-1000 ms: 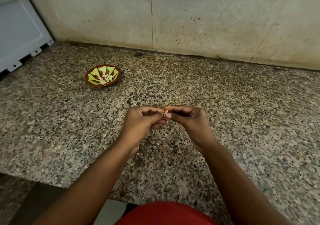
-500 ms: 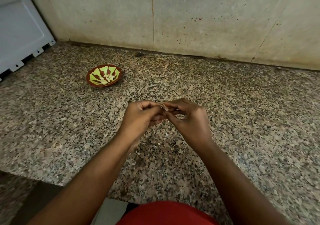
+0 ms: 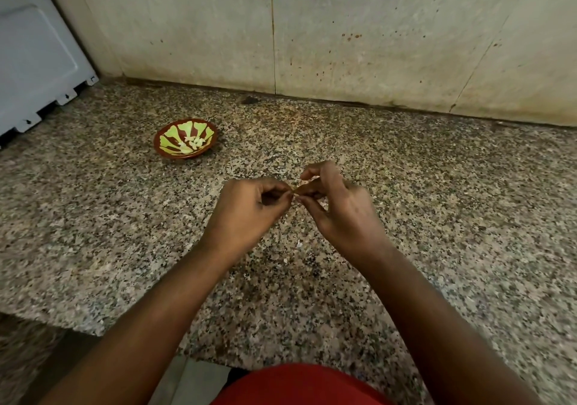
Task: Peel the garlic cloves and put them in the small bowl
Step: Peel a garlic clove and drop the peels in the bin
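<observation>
Both hands meet above the middle of the granite counter. My left hand and my right hand pinch one small garlic clove between their fingertips; the fingers hide most of it. The small bowl, brown with a green leaf pattern, sits on the counter to the far left of the hands. Several pale peeled cloves lie inside it.
The speckled granite counter runs to a stained wall behind. A white appliance stands at the far left. Small bits of garlic skin lie on the counter below the hands. The counter's front edge is near my red clothing.
Both hands have stayed together on the clove, shifting slightly away from me, with the right fingers working at it. The bowl has not moved.
</observation>
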